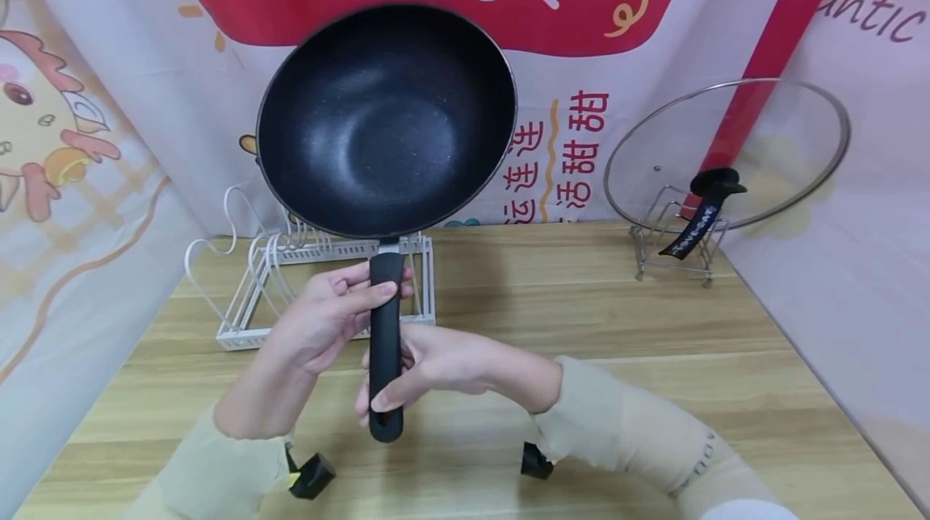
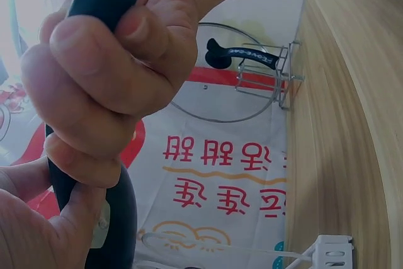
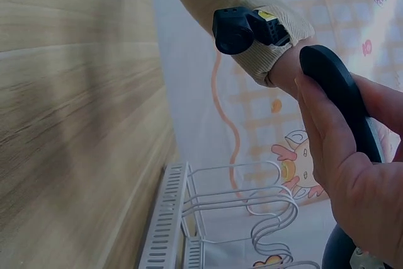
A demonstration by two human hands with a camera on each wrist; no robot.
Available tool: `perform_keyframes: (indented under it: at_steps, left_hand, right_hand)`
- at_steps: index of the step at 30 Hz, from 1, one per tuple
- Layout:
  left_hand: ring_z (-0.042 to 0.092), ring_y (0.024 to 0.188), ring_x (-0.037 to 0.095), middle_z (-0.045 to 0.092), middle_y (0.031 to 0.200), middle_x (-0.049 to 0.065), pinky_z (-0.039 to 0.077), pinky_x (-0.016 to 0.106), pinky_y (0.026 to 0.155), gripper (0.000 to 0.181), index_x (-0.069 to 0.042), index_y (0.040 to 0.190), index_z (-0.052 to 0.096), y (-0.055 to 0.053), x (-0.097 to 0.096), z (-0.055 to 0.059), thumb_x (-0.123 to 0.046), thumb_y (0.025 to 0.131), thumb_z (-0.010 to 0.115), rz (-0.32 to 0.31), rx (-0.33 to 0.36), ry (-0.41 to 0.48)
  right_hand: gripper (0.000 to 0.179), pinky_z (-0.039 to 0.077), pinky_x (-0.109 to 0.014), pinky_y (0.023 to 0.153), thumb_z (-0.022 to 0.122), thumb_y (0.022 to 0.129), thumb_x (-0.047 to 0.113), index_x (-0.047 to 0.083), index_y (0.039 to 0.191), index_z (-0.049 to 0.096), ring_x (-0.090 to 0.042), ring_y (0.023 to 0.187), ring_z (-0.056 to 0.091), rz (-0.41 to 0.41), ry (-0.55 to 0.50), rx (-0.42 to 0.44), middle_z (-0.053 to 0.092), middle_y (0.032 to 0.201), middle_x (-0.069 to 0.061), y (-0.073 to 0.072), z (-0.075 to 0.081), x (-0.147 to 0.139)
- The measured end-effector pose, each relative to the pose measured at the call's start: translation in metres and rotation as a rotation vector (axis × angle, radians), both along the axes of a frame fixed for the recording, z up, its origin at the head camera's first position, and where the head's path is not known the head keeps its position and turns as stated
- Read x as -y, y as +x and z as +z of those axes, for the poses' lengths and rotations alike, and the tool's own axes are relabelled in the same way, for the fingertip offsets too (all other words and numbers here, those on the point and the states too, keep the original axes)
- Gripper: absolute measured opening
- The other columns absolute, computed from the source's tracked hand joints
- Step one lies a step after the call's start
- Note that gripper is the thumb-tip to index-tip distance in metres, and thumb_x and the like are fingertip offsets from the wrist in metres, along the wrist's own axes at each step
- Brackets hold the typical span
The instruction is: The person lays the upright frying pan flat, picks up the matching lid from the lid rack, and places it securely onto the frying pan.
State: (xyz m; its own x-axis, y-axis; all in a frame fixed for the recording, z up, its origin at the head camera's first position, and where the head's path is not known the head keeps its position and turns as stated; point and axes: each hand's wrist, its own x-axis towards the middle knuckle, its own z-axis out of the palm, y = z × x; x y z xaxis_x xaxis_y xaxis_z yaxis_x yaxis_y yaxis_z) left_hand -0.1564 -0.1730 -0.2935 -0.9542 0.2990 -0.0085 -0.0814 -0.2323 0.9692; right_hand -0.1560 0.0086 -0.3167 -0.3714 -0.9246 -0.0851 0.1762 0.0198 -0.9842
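A deep black frying pan (image 1: 400, 132) is held up with its dark inside facing me, its handle (image 1: 386, 350) pointing down. My left hand (image 1: 337, 314) grips the upper handle near the pan, thumb across the front. Lower down, my right hand (image 1: 436, 366) holds the same handle close to its end, with the thumb laid along it. In the left wrist view, curled fingers (image 2: 107, 80) wrap the handle. The right wrist view shows the handle's rounded end (image 3: 324, 67) from another side, and part of the grip there is hidden.
Behind the pan, a white wire rack (image 1: 250, 338) stands on the wooden table (image 1: 545, 294), partly covered by the pan and hands. At the back right, a glass lid (image 1: 654, 148) with a black knob leans in a small metal stand (image 1: 672, 266). Printed cloth (image 1: 835, 326) hangs around the table.
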Motion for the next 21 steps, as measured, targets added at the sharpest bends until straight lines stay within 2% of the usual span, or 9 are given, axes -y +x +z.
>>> perform_keyframes:
  at_steps: [4, 11, 15, 21]
  left_hand:
    - [0.072, 0.098, 0.014, 0.075, 0.105, 0.007, 0.056, 0.024, 0.087, 0.021, 0.009, 0.118, 0.066, 0.001, -0.005, 0.000, 0.008, 0.098, 0.059, 0.014, -0.014, 0.017]
    - [0.072, 0.094, 0.014, 0.075, 0.099, 0.006, 0.057, 0.025, 0.086, 0.030, 0.019, 0.124, 0.057, 0.002, -0.014, 0.002, 0.009, 0.096, 0.061, 0.061, -0.002, -0.003]
    - [0.072, 0.092, 0.012, 0.075, 0.097, 0.005, 0.057, 0.024, 0.086, 0.039, 0.024, 0.129, 0.049, 0.003, -0.017, 0.002, 0.009, 0.096, 0.060, 0.067, 0.008, -0.006]
    - [0.072, 0.091, 0.013, 0.075, 0.096, 0.007, 0.057, 0.025, 0.087, 0.040, 0.024, 0.128, 0.051, 0.003, -0.022, 0.004, 0.007, 0.094, 0.064, 0.079, 0.012, -0.006]
  right_hand:
    - [0.027, 0.056, -0.033, 0.087, 0.059, 0.090, -0.013, 0.001, 0.110, 0.049, -0.017, 0.092, 0.072, -0.003, -0.004, 0.020, 0.074, 0.102, -0.019, 0.000, 0.001, -0.005]
    - [0.024, 0.055, -0.036, 0.092, 0.055, 0.093, -0.012, 0.001, 0.111, 0.047, -0.016, 0.096, 0.071, 0.033, -0.008, 0.063, 0.073, 0.096, 0.001, 0.000, 0.003, -0.012]
    - [0.023, 0.054, -0.038, 0.095, 0.054, 0.094, -0.012, 0.000, 0.111, 0.047, -0.017, 0.098, 0.071, 0.046, -0.015, 0.087, 0.072, 0.094, 0.001, 0.001, 0.005, -0.015]
    - [0.025, 0.054, -0.040, 0.097, 0.052, 0.094, -0.013, 0.004, 0.111, 0.045, -0.016, 0.097, 0.071, 0.036, -0.017, 0.119, 0.071, 0.093, 0.000, 0.003, 0.009, -0.021]
